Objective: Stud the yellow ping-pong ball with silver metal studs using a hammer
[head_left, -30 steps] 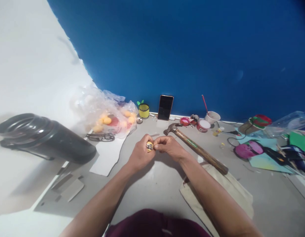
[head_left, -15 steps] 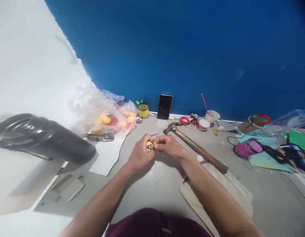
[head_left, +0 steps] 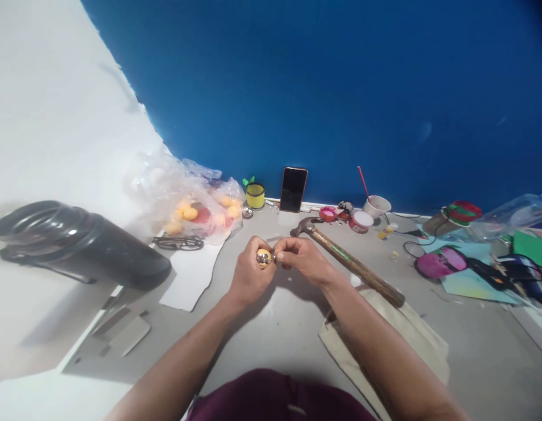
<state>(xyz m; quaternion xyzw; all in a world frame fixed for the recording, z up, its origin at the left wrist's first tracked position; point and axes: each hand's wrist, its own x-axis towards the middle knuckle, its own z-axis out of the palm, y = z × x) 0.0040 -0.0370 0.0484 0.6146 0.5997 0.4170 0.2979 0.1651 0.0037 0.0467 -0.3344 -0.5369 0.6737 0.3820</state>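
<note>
Curled round a small yellow ball (head_left: 265, 255) with dark and silvery pieces on its face, my left hand (head_left: 249, 272) is closed above the grey table. My right hand (head_left: 303, 260) is closed in a pinch just to the right of the ball. A tiny dark or shiny bit shows at its fingertips, too small to name. A claw hammer (head_left: 349, 260) with a wooden handle lies beyond and right of my right hand. Under the right forearm is a cream cloth (head_left: 385, 333).
At the left stand a large dark bottle (head_left: 108, 251) and a plastic bag (head_left: 196, 204) with yellow balls; folded glasses (head_left: 178, 242) lie by it. A phone (head_left: 293, 190) leans on the blue wall near a yellow cup (head_left: 255, 196). A white cup (head_left: 376, 206) and a pink sunglasses-like item (head_left: 441, 262) are right.
The ball has turned slightly in my left hand, showing more yellow. My right fingertips have drawn a little away from it, and a tiny shiny bit now shows between them.
</note>
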